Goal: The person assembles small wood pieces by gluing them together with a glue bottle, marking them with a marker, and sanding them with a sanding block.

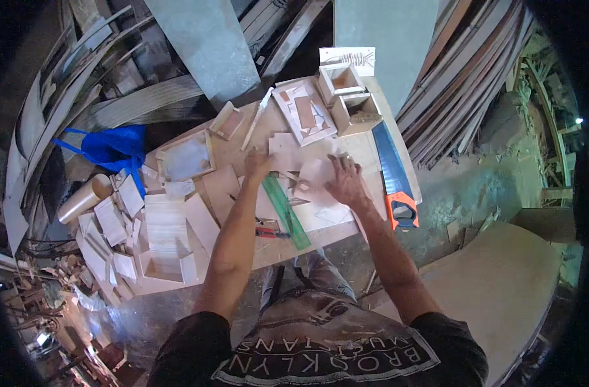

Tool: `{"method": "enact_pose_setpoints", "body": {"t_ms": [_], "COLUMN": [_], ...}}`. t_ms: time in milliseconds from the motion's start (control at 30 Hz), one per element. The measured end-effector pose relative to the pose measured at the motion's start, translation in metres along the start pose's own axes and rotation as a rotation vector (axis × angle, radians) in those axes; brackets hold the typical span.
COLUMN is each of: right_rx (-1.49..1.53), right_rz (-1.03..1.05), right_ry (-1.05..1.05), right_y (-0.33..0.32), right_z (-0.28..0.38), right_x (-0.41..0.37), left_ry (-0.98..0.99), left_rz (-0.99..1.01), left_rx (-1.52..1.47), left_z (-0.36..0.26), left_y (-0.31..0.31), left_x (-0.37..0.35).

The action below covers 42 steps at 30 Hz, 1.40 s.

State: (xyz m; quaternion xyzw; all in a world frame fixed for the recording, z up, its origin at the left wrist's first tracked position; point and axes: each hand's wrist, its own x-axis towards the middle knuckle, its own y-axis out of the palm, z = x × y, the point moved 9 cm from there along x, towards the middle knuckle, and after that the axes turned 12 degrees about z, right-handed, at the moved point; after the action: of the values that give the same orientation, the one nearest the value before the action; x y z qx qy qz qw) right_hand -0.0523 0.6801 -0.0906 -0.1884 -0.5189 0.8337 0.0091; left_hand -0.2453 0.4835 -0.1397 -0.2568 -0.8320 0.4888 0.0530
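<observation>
My left hand is closed at the left edge of a small thin wooden piece; what its fingers grip is hidden. To the right, my right hand has its fingers apart over a pale, blurred flat piece. Between my forearms a green ruler lies at a slant across the thin sheets. Close to the ruler's lower end is a red utility knife. A handsaw with an orange and black handle rests along the table's right side.
Two open wooden boxes and a shallow framed tray stand at the back. Another framed tray, a blue bag, a cardboard tube and several wood offcuts crowd the left. Long strips lean behind the table.
</observation>
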Motion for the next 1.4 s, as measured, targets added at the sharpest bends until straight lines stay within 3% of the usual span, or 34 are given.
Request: {"method": "enact_pose_setpoints", "body": {"t_ms": [33, 100, 167, 200, 233, 300, 367, 433, 500, 600, 700, 767, 833, 900, 933, 1100, 1233, 1300, 1333, 1400], "right_rx": [0.074, 0.484, 0.467, 0.256, 0.047, 0.114, 0.317, 0.280, 0.153, 0.402, 0.427, 0.338, 0.935, 1.267, 1.259, 1.440, 1.243, 1.152, 1.050, 0.977], "right_rz": [-0.037, -0.078, -0.148, -0.260, -0.368, -0.373, -0.381, -0.356, -0.209, 0.033, 0.078, -0.019, -0.150, 0.279, 0.317, 0.532, 0.386, 0.326, 0.314, 0.231], "right_ry": [0.041, 0.190, 0.262, 0.295, 0.321, 0.241, -0.137, -0.222, -0.440, -0.644, -0.759, -0.802, -0.676, -0.467, -0.480, -0.125, -0.194, -0.122, -0.057, -0.064], "right_y": [-0.005, 0.013, 0.003, -0.016, -0.031, -0.029, -0.022, -0.054, -0.060, -0.030, -0.043, -0.043, -0.037, -0.012, -0.002, 0.063, 0.128, 0.156, 0.171, 0.186], "right_z": [-0.020, -0.090, -0.104, -0.098, -0.090, -0.084, -0.044, 0.029, 0.095, 0.135, 0.163, 0.174, 0.159, 0.175, 0.188, 0.256, 0.344, 0.383, 0.390, 0.414], "right_x": [-0.007, -0.017, -0.034, -0.044, -0.052, -0.038, -0.021, -0.027, -0.027, -0.010, -0.024, -0.039, -0.036, -0.052, -0.064, -0.110, -0.107, -0.094, -0.101, -0.107], "left_ry": [-0.006, -0.114, -0.155, -0.190, -0.200, -0.284, -0.333, -0.380, -0.411, -0.344, -0.257, -0.219, -0.212, -0.133, -0.153, -0.127, -0.250, -0.183, -0.181, 0.129], "left_rz": [-0.002, 0.295, 0.222, 0.150, 0.139, 0.110, 0.048, -0.016, 0.064, 0.011, -0.120, -0.157, -0.242, -0.057, -0.091, 0.019, 0.001, 0.080, 0.122, -0.016], "left_rx": [-0.007, -0.567, -0.720, -0.865, -0.857, -1.242, -1.185, -1.130, -1.040, -1.100, -1.199, -1.248, -1.286, -1.232, -1.238, -1.244, -1.095, -0.785, -0.812, -0.237], "left_z": [0.011, 0.041, -0.001, -0.013, -0.007, 0.017, 0.035, 0.049, 0.050, 0.041, 0.025, 0.028, 0.042, 0.044, 0.054, 0.128, 0.261, 0.319, 0.340, 0.347], "left_y": [0.017, 0.067, 0.009, -0.015, -0.017, -0.022, -0.040, -0.063, -0.084, -0.124, -0.154, -0.157, -0.167, -0.165, -0.174, -0.203, -0.230, -0.239, -0.232, -0.262], "left_x": [0.011, 0.020, -0.012, -0.026, -0.029, -0.044, -0.059, -0.078, -0.101, -0.150, -0.184, -0.199, -0.224, -0.236, -0.248, -0.309, -0.358, -0.372, -0.385, -0.387]}}
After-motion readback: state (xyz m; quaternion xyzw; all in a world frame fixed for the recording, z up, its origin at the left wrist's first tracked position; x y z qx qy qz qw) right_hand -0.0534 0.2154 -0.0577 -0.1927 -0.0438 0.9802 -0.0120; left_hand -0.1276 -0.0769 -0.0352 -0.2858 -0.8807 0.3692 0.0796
